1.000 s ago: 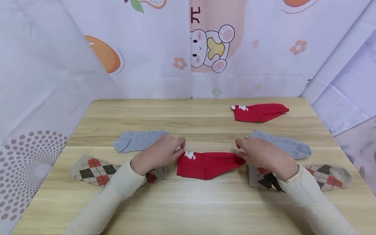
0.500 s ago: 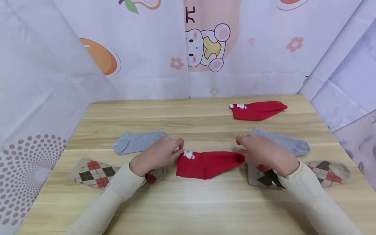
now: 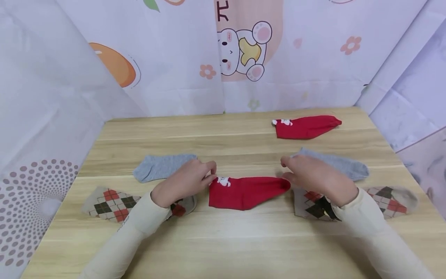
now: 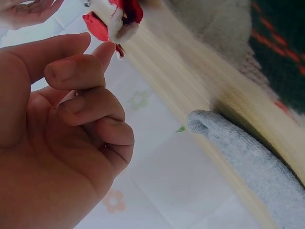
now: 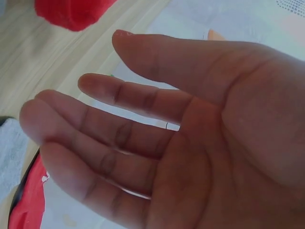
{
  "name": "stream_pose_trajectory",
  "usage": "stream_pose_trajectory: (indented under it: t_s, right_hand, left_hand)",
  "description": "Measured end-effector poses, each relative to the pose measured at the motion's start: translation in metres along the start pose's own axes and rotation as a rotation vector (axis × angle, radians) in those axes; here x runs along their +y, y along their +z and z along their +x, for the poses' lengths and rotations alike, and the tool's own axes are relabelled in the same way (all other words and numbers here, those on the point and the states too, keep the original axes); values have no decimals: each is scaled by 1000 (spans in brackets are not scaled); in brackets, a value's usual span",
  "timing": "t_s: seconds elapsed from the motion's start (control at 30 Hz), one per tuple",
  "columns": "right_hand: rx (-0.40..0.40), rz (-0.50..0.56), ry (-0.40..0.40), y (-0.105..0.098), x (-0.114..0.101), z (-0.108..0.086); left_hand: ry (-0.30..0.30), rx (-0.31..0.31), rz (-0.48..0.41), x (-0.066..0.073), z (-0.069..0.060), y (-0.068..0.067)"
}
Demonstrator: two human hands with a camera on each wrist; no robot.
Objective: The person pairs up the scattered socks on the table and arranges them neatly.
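A red sock point(image 3: 244, 193) with a white cartoon patch at its cuff lies flat in the middle of the wooden table. My left hand point(image 3: 188, 176) is at the cuff corner, its fingers loosely bent; in the left wrist view, thumb and index finger stand apart close to the sock point(image 4: 126, 16). At the toe end is my right hand point(image 3: 315, 176). The right wrist view shows that hand point(image 5: 171, 138) with its fingers spread and nothing between them, the red toe point(image 5: 74, 12) lying beyond the thumb.
A second red sock point(image 3: 306, 127) lies at the back right. Grey socks lie left point(image 3: 162, 167) and right point(image 3: 343, 164), partly behind the hands. Argyle socks lie beneath the left forearm point(image 3: 115, 205) and the right forearm point(image 3: 391, 201). A printed curtain point(image 3: 167, 69) hangs behind the table.
My right fingertips have parted slightly from the sock's toe, which now shows more fully. The left hand stays at the cuff. The head view has shifted a little.
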State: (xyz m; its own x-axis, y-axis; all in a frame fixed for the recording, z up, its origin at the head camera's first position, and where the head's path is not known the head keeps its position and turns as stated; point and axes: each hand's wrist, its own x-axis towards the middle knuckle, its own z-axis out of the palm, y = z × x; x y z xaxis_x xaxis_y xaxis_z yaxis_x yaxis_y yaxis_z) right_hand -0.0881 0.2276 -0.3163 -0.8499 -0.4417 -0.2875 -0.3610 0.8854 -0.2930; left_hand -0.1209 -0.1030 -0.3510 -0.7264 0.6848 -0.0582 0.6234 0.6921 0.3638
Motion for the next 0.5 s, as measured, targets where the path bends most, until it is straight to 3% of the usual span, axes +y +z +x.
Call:
stream_pose_trajectory:
  t_s: [0.17,0.27,0.37,0.5]
  right_hand:
    - [207,-44,-80,-3,3,-1]
    - [329,-63,-120,-4,6,-1]
    - [385,-64,-134,-7,9,-1]
    - [393,-49,-119,-13,17,-2]
  left_hand:
    - [-29,7,-34,2,3,-1]
    - [-48,44,-77,4,6,-3]
    - [-8,109,-68,5,10,-5]
    - [83,172,1,6,16,-7]
